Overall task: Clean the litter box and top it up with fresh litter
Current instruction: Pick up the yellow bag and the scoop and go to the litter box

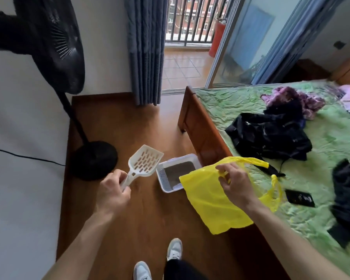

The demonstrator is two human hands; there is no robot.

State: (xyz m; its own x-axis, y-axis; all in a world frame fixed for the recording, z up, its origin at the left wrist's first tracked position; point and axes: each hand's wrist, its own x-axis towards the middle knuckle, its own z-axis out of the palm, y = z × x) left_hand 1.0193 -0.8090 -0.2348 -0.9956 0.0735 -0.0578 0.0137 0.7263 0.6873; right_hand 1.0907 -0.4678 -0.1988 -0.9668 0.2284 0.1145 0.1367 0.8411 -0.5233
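1. The person is standing over the litter box (177,172), which is sitting on the wooden floor (129,128) against the bed frame (202,130), ahead of and below both grips. Grey litter is showing inside it; whether it holds clumps cannot be told from here.

2. The left hand (114,190) is closing its grip around the handle of the white slotted scoop (144,161), with the blade pointing up and away from the grip, toward the box.

3. The right hand (233,181) is pinching the rim of the yellow plastic bag (212,201); the bag is hanging slack below and to both sides of that grip, its lower corner covering the near right corner of the box.

4. Judging by this, the step in hand is readying the bag to receive waste. Doing it well probably means:
   - opening the bag's mouth wide before scooping, since one pinch is leaving it collapsed;
   - keeping the mouth just beside the box rim, so nothing is dropping onto the floor;
   - tilting the scoop level while sifting.

5. Both forearms are reaching forward and down, left wrist cocked upward, right wrist bent down over the bag.
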